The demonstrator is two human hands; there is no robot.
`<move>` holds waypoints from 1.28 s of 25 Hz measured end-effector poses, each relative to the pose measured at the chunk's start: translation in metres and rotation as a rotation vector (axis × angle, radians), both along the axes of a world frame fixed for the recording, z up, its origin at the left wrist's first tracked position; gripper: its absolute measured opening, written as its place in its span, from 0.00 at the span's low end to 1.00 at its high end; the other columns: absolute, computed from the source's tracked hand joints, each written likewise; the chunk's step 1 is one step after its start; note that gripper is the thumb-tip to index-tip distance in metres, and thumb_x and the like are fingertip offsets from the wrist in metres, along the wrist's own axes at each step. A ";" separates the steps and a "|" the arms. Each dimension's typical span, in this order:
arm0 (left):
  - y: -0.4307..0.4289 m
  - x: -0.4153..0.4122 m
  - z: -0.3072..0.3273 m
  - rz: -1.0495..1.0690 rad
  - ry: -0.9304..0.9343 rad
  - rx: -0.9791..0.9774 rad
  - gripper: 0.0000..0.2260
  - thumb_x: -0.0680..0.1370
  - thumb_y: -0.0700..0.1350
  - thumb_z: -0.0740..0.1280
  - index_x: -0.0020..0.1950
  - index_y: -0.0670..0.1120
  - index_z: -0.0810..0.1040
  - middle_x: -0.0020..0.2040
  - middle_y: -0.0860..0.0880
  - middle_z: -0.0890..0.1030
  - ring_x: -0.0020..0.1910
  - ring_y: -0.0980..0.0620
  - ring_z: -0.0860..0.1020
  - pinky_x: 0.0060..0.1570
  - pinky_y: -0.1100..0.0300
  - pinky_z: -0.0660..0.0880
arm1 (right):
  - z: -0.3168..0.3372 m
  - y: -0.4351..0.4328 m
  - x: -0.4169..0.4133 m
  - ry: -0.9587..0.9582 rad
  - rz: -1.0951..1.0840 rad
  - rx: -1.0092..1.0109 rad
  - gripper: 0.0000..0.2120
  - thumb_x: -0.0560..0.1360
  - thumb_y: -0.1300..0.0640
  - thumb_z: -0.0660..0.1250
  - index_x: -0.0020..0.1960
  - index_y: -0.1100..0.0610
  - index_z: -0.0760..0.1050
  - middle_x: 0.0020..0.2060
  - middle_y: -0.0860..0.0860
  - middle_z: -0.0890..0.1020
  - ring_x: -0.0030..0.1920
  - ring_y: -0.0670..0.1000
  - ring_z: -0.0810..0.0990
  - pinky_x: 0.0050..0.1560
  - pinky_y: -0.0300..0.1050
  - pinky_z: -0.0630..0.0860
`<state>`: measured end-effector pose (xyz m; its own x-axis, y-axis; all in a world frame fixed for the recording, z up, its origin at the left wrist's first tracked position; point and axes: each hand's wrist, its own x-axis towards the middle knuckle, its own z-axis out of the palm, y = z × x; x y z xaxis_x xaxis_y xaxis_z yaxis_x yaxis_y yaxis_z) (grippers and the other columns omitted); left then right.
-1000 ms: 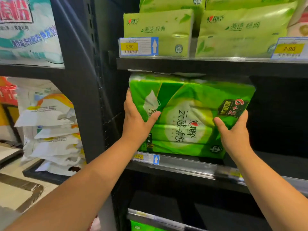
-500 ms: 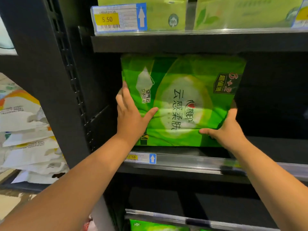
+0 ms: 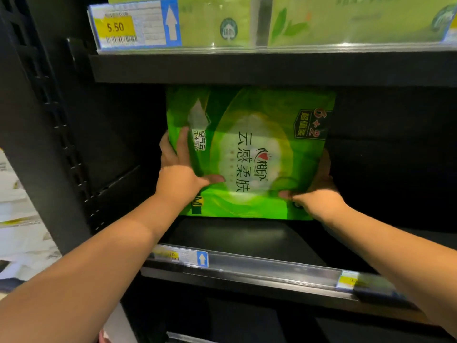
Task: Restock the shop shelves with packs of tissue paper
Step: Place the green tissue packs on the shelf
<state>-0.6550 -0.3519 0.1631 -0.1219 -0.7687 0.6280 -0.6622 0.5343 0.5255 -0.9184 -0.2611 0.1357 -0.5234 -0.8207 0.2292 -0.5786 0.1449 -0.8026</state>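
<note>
A large bright green pack of tissue paper (image 3: 249,134) stands upright, deep inside the dark middle shelf (image 3: 247,233), its printed front facing me. My left hand (image 3: 180,174) grips its lower left edge, fingers along the side and thumb across the front. My right hand (image 3: 319,194) grips the lower right corner, thumb on the front and fingers hidden behind the pack. The pack's bottom rests on or just above the shelf board; its top nearly reaches the shelf above.
The upper shelf (image 3: 272,68) carries pale green tissue packs (image 3: 346,18) and a 5.50 price tag (image 3: 133,24). A clear price rail (image 3: 247,266) lines the middle shelf's front. A black upright post (image 3: 42,120) stands at the left, with white packs (image 3: 19,219) beyond it.
Both hands have pushed the green pack deeper into the middle shelf, and it now stands upright farther back. My right hand slid from the pack's right edge to its lower right corner.
</note>
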 end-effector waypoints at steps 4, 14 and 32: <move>-0.015 -0.008 0.007 0.103 -0.115 0.045 0.57 0.58 0.62 0.77 0.78 0.46 0.50 0.75 0.34 0.49 0.72 0.32 0.58 0.68 0.45 0.62 | -0.005 -0.026 -0.007 -0.017 0.045 -0.177 0.65 0.56 0.54 0.84 0.75 0.37 0.41 0.72 0.56 0.66 0.67 0.59 0.71 0.65 0.55 0.72; -0.056 -0.025 -0.002 0.151 -0.665 -0.190 0.51 0.67 0.72 0.62 0.78 0.50 0.40 0.77 0.39 0.38 0.75 0.36 0.39 0.69 0.35 0.38 | -0.017 -0.086 -0.012 0.019 0.045 -0.249 0.62 0.58 0.56 0.83 0.77 0.43 0.43 0.71 0.57 0.65 0.69 0.58 0.67 0.69 0.54 0.66; -0.115 -0.052 -0.017 0.240 -0.835 -0.170 0.57 0.64 0.72 0.66 0.74 0.51 0.29 0.71 0.41 0.25 0.73 0.35 0.32 0.67 0.29 0.51 | -0.014 -0.126 -0.020 0.170 -0.075 -0.146 0.62 0.63 0.53 0.80 0.78 0.50 0.36 0.74 0.60 0.58 0.71 0.60 0.65 0.68 0.49 0.64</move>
